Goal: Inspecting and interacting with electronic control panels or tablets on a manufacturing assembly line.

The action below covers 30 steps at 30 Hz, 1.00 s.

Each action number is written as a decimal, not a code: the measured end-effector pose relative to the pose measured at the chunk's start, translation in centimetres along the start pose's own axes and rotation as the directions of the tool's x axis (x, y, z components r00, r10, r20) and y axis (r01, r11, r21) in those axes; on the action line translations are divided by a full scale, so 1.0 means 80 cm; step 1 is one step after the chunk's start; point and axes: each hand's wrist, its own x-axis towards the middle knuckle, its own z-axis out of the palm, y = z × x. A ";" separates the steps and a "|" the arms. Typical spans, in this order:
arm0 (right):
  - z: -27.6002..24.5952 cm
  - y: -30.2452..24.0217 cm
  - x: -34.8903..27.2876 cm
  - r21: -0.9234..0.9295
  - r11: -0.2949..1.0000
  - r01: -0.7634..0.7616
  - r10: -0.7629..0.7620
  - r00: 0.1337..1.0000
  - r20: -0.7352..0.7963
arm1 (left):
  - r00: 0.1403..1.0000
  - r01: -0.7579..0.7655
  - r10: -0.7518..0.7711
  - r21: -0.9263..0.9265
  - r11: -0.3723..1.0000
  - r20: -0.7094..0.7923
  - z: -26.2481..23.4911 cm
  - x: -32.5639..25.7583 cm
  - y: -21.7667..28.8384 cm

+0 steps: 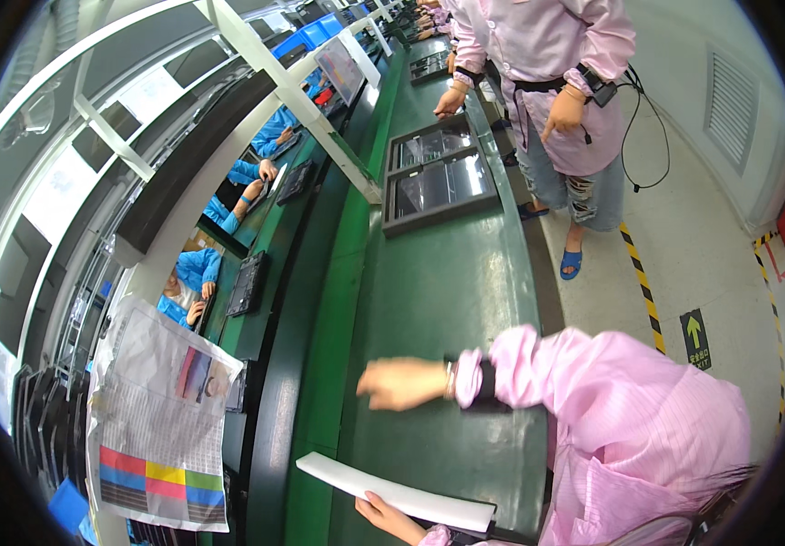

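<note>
My left hand (pixel 389 520) is closed on a long white strip (pixel 392 489), thin and foam-like, tilted over the near end of the green conveyor. A dark edge shows under the strip's right end. My right hand (pixel 401 383), in a pink sleeve with a black wristband, hovers over the green belt (pixel 447 300) beyond the strip. Its fingers are loosely extended and slightly blurred, with nothing visible in them. Farther along the belt lies a dark grey tray (pixel 440 217) with two compartments holding glossy dark panels (pixel 447 182).
A co-worker in pink (pixel 538 55) stands beyond the tray, one hand near its far edge. Across the line, people in blue handle dark devices (pixel 247 282). A white metal post (pixel 329 136) rises beside the belt. A printed sheet (pixel 160 419) hangs at the left.
</note>
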 end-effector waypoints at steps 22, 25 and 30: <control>-0.040 -0.003 -0.125 -0.688 0.704 0.176 -0.181 0.981 0.065 | 0.790 -0.542 0.158 0.554 0.632 0.592 -0.020 -0.142 0.079; 0.012 -0.049 -0.140 -0.542 0.813 0.214 -0.199 0.976 0.087 | 0.818 -0.510 0.056 0.678 0.529 0.572 -0.026 -0.166 0.083; 0.095 -0.162 -0.172 -0.240 0.928 0.285 -0.226 0.943 0.244 | 0.891 -0.369 0.022 0.694 0.618 0.453 -0.065 -0.189 0.079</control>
